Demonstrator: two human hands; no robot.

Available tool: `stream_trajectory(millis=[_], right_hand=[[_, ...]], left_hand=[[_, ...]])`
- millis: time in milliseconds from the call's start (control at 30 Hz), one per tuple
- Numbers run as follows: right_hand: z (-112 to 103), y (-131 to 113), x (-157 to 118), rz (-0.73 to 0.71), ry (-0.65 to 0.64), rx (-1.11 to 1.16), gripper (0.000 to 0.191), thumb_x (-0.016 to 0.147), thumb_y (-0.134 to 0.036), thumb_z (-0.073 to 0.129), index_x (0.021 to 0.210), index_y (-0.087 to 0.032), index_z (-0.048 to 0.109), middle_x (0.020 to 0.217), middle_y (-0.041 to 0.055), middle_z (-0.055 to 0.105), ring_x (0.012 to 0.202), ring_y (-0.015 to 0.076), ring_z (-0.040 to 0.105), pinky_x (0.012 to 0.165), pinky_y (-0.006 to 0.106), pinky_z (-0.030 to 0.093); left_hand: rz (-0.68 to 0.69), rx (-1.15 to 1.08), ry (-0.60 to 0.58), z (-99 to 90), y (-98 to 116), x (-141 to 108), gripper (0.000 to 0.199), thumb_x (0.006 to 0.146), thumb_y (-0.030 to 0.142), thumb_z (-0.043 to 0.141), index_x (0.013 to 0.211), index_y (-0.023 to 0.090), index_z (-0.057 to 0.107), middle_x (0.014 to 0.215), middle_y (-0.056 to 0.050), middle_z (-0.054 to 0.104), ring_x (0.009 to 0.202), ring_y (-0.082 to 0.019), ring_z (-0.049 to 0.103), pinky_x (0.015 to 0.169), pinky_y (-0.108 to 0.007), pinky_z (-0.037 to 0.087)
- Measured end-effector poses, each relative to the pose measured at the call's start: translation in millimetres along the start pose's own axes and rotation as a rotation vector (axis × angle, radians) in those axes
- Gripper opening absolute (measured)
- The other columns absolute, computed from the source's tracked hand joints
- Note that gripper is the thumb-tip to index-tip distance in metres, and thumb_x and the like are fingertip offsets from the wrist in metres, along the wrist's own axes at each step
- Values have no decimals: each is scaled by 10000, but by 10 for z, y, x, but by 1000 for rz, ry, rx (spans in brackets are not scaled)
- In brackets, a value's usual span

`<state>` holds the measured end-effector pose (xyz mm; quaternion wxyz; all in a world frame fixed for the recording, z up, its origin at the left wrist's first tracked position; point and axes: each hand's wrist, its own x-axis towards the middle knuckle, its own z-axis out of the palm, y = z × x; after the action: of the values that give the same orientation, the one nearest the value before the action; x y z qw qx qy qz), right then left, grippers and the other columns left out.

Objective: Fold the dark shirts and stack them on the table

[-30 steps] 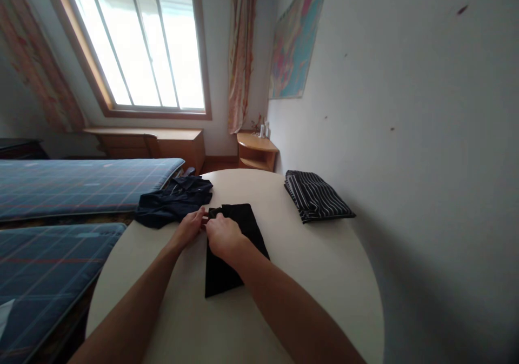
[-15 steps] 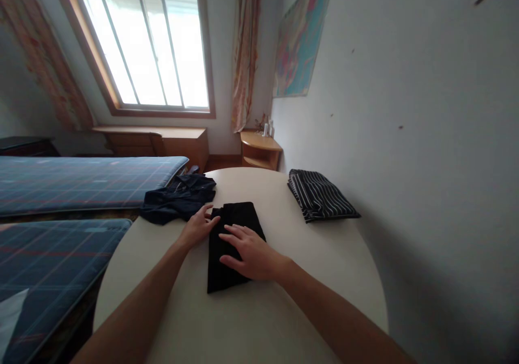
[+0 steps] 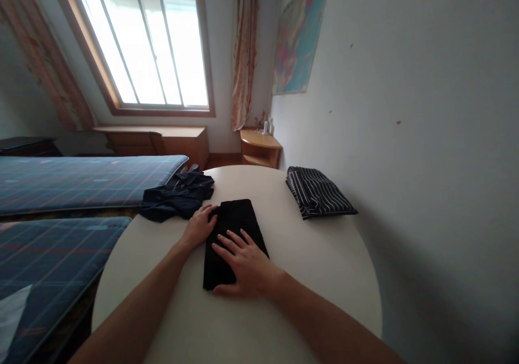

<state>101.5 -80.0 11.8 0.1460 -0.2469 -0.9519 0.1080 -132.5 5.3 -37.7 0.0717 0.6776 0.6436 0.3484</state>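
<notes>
A black folded garment (image 3: 237, 212) lies flat on the round pale table (image 3: 194, 321) in front of me. My right hand (image 3: 247, 264) rests on its near half, palm down with the fingers spread. At the garment's far left edge is my left hand (image 3: 199, 226), its fingers stretched out and the thumb apart, touching the cloth there. Just beyond that hand sits a crumpled dark navy garment (image 3: 176, 196) by the table's left rim. To the right, a folded black-and-white striped cloth item (image 3: 320, 193) lies near the wall side.
Two bare mattresses with blue plaid covers (image 3: 81, 185) stand to the left, close to the table. A white wall (image 3: 425, 191) runs along the right. At the back are a wooden desk (image 3: 182, 132) below the window and a corner shelf (image 3: 259, 139) with small items.
My right hand has slid toward me over the black garment, and its fingers have spread wider. My left hand has settled lower against the garment's left edge.
</notes>
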Motion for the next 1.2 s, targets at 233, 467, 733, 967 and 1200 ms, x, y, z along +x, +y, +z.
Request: stream_trajectory(millis=[233,467,733,967,1200], right_hand=[[-124,77,-2,25,33,196,563,980,-570,431,1439,-250,485,1508,62,473,1444,215,333,1215,445,182],[-121,518,-45,302,196,144,513,984,-423,493,1420,-155,509,1540,124,413,1469,245,278,1204,437,240],[-325,479,-83,408,101,-19,419,990,-454,464,1249,-178,645,1233,118,668,1188,244,568,1045,373,397],[-451,735,-162,615,346,-108,251,976,-320,487,1071,-187,678,1091,85,692,1066,196,600,953,282,407],[-396,959,-219,755,195,-58,339,984,-430,470,1008,-195,713,1051,86,729,1001,197,656,823,266,434]], left_hand=[[147,185,94,-88,177,-77,416,882,261,491,1273,196,619,1407,-124,533,1304,-307,476,1130,-470,361],[167,222,-30,130,487,-327,569,946,442,452,1432,147,458,1518,-161,430,1467,-337,262,1184,-531,229],[212,94,-192,104,552,-361,734,935,508,464,1515,92,293,1589,-190,294,1503,-305,161,1208,-507,197],[336,-103,-369,10,854,-429,656,948,441,487,1524,182,309,1566,-122,367,1447,-254,335,1197,-427,284],[72,93,-180,-88,946,-384,353,976,420,416,1184,218,618,1080,-84,700,961,-238,678,854,-339,486]])
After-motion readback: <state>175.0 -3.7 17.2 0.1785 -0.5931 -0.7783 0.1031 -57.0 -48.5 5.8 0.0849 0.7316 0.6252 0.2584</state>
